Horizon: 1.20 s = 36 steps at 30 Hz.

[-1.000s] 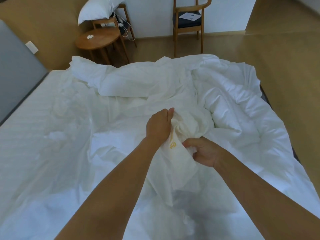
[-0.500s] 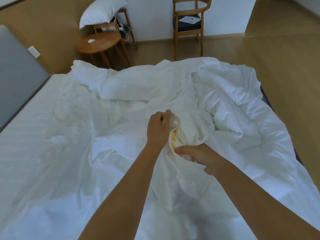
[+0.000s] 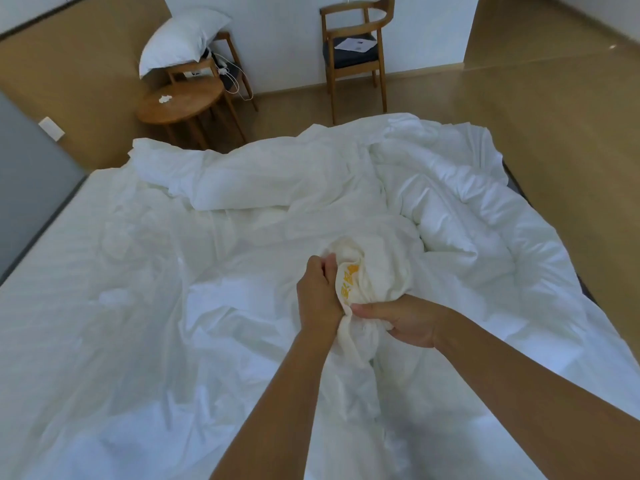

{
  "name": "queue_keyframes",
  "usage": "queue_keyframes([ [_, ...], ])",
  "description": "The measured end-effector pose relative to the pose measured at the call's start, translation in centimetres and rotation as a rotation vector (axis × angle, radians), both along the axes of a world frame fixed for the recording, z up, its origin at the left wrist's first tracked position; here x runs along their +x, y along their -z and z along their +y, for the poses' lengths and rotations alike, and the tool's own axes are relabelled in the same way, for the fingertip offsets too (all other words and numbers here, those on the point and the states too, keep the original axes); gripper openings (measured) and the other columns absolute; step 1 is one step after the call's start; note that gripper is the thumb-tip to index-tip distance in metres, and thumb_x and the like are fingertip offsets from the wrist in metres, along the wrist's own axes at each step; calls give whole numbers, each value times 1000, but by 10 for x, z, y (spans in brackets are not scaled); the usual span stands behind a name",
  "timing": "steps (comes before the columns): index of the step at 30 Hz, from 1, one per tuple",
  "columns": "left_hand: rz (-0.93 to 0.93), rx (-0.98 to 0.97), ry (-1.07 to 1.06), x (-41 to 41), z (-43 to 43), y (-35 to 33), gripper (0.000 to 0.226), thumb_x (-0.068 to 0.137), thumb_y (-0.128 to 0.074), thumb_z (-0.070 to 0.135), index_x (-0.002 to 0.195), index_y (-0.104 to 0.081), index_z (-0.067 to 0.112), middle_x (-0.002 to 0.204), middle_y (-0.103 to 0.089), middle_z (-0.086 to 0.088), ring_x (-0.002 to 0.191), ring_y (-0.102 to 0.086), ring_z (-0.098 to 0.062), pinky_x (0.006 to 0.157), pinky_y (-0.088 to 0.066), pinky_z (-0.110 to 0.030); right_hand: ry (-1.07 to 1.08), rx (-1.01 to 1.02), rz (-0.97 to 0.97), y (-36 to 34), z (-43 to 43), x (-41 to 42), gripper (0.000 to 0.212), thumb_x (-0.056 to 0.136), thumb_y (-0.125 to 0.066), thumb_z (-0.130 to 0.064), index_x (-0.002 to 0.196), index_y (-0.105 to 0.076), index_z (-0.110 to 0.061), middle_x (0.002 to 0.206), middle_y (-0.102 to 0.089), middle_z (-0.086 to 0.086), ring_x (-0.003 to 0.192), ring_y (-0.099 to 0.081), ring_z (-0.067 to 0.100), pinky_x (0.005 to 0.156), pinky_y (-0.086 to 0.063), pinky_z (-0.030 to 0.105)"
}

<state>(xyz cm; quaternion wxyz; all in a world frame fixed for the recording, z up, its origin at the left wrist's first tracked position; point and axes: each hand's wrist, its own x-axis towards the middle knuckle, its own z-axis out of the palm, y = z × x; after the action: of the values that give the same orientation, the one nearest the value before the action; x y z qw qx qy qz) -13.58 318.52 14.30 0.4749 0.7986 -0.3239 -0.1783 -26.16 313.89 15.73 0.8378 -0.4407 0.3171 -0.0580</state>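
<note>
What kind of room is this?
Probably a hotel bedroom: a wide bed covered in rumpled white bedding, a plump white pillow set aside, and a round wooden side table.

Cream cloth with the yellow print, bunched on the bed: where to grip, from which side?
Probably the gathered neck below the yellow print, where the cream cloth narrows to a twist. The left hand and right hand hold it about there, one each side. Come from the near side: the puffed top is loose, and the far side merges into the white duvet.
</note>
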Motion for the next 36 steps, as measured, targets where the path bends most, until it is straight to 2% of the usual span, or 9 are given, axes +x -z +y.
queue_keyframes([
  [7, -91, 127, -19, 3, 9, 2, 29, 97, -49, 27, 71, -42, 16, 67, -49, 5, 65, -47, -15, 57, -30, -24, 24, -132, 160, 14, 0, 0, 49, 72, -78, -22, 117, -63, -13, 114, -69, 2, 109, -63, 17, 99, -47, 32],
  [10, -135, -14, -145, -1, 32, -12, 25, 93, -52, 32, 71, -45, 22, 68, -51, 9, 64, -48, -5, 58, -31, -15, 105, -237, 317, 27, 3, -4, 35, 77, -77, -19, 109, -64, -16, 103, -69, -2, 94, -64, 9, 78, -51, 19],
  [12, -11, 18, 16, -20, 45, -19, 23, 88, -58, 35, 68, -49, 28, 64, -57, 14, 61, -53, 2, 55, -36, -9, 157, -306, 326, 34, 10, -4, 23, 81, -73, -12, 102, -65, -15, 95, -68, -2, 85, -64, 8, 65, -50, 13],
  [15, 190, 319, 234, -46, 47, -7, 23, 80, -66, 48, 81, -53, 29, 76, -62, 14, 68, -57, 5, 57, -38, -8, 43, -625, 486, 46, 28, 0, 24, 89, -60, -8, 113, -60, -6, 108, -65, 5, 101, -61, 21, 79, -48, 18],
  [19, 261, 413, 207, -44, 41, 13, 43, 73, -75, 45, 91, -46, 18, 84, -58, 9, 77, -59, -8, 64, -46, -16, -230, -1000, 651, 59, 56, 6, 36, 99, -40, -19, 133, -45, -8, 126, -57, 7, 116, -55, 22, 94, -43, 23],
  [24, 292, 297, 92, -41, 36, 29, 10, 85, -62, 24, 88, -54, 18, 86, -66, -1, 82, -65, -18, 72, -52, -30, 62, -964, 407, 69, 67, 1, 28, 86, -60, -16, 113, -57, -11, 100, -67, -1, 91, -64, 15, 82, -52, 28],
  [26, 359, 321, 63, -41, 29, 33, 23, 84, -63, 22, 103, -57, 13, 96, -66, -5, 91, -64, -22, 81, -54, -36, 92, -992, 367, 71, 71, -3, 28, 85, -60, -13, 111, -55, -10, 99, -65, -1, 89, -63, 15, 78, -50, 26],
  [31, 558, 493, 20, -33, 13, 41, 11, 75, -72, 8, 81, -62, 8, 75, -64, -6, 66, -61, -18, 53, -47, -24, 34, -1079, 306, 87, 82, -18, 42, 89, -56, -17, 126, -41, -7, 110, -44, -2, 94, -36, 10, 83, -28, 16],
  [36, 346, 511, 100, -31, 31, 60, 21, 78, -73, 12, 92, -58, 16, 87, -63, 0, 81, -61, -17, 72, -51, -21, 515, -483, 305, 125, 87, -37, 32, 82, -57, 7, 110, -53, -7, 108, -44, -2, 107, -48, 18, 93, -40, 19],
])
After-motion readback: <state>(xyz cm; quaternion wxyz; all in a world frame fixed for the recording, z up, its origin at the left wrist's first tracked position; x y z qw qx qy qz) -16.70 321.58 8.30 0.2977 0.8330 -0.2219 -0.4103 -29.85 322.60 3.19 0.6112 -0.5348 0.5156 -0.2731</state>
